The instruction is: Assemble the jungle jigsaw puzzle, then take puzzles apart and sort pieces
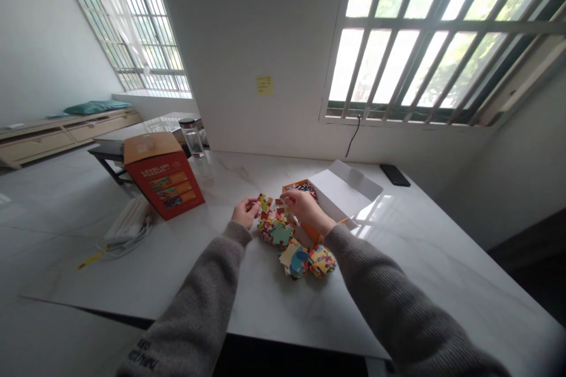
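Observation:
My left hand [244, 212] has its fingers closed on the left edge of some joined, colourful jigsaw puzzle pieces [265, 202]. At their right side my right hand [306, 208] is in a pinch; a puzzle piece [280, 204] shows by its fingertips. Beneath both hands lies a heap of loose puzzle pieces [281, 233], with a pale green one on top. Two more piles sit nearer to me: blue and cream pieces [295, 259] and yellow and red pieces [322, 260]. My right hand and forearm partly hide an open orange box [300, 184] with dark patterned contents.
A white box lid [342, 191] lies open behind my right forearm. A black phone [395, 175] rests near the table's [446, 265] right edge. To the left stand a red puzzle carton [165, 179], a glass bottle [193, 140] and a white power strip [128, 221] with its cable.

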Tool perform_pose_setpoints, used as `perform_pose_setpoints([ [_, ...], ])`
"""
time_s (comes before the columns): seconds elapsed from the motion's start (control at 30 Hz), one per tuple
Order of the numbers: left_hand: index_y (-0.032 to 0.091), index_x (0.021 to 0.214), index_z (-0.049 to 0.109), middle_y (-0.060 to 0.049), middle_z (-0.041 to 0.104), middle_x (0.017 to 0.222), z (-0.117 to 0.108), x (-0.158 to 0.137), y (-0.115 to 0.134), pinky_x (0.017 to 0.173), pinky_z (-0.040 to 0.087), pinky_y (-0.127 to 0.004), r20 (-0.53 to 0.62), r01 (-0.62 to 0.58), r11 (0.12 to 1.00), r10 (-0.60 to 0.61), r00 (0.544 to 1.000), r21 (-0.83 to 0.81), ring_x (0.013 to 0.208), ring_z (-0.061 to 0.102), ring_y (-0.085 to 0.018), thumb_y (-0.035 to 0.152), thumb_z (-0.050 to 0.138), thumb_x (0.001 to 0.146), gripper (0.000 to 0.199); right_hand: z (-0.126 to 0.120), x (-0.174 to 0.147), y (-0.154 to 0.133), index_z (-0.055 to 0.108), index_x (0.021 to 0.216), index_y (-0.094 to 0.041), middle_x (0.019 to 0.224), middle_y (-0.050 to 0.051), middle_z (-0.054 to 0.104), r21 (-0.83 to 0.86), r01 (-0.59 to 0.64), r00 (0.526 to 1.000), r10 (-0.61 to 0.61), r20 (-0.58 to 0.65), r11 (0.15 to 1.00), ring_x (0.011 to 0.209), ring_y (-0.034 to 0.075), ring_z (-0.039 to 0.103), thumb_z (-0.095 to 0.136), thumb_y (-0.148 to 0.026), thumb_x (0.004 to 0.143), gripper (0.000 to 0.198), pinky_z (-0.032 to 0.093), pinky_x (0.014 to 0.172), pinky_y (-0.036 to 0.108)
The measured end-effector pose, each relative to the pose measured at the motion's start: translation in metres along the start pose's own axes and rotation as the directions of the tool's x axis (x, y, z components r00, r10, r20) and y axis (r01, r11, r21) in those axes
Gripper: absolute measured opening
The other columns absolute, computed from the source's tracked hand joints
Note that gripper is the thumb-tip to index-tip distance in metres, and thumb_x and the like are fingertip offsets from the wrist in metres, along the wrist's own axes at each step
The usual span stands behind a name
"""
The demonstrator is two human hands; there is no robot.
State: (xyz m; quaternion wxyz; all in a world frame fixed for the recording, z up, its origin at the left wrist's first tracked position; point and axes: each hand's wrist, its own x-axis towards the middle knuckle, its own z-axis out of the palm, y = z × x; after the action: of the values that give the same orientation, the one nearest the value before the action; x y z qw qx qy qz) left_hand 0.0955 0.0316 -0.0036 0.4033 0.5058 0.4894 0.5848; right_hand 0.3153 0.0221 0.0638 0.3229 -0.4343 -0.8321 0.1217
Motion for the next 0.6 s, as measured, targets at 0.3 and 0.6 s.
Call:
perform_pose_setpoints([
  [0.3, 0.014, 0.094, 0.07, -0.005, 0.066, 0.07, 0.002, 0.002, -0.017, 0.061, 0.049, -0.03, 0.032, -0.089, 0.978, 0.085, 0.996, 0.189, 0.063, 0.058, -0.017, 0.05, 0.067, 0.075, 0.04, -0.016, 0.008, 0.02, 0.068, 0.116, -0.022, 0.111, 0.01, 0.068, -0.356, 0.016, 0.999, -0.003, 0.037, 0.934, 0.104, 0.024, 0.054, 0.045, -0.018, 0.096, 0.03, 0.032, 0.091, 0.036],
  [0.6, 0.022, 0.098, 0.077, -0.008, 0.064, 0.096, 0.015, -0.007, -0.021, 0.096, 0.044, -0.041, 0.165, -0.347, 0.629, 0.33, 0.929, 0.696, 0.099, 0.055, -0.026, 0.029, 0.06, 0.084, 0.023, -0.047, -0.011, 0.083, 0.062, 0.119, -0.02, 0.122, 0.014, 0.057, -0.648, 0.032, 0.983, 0.093, 0.157, 0.761, 0.114, 0.03, 0.043, 0.059, -0.024, 0.087, 0.032, 0.031, 0.096, 0.039],
])
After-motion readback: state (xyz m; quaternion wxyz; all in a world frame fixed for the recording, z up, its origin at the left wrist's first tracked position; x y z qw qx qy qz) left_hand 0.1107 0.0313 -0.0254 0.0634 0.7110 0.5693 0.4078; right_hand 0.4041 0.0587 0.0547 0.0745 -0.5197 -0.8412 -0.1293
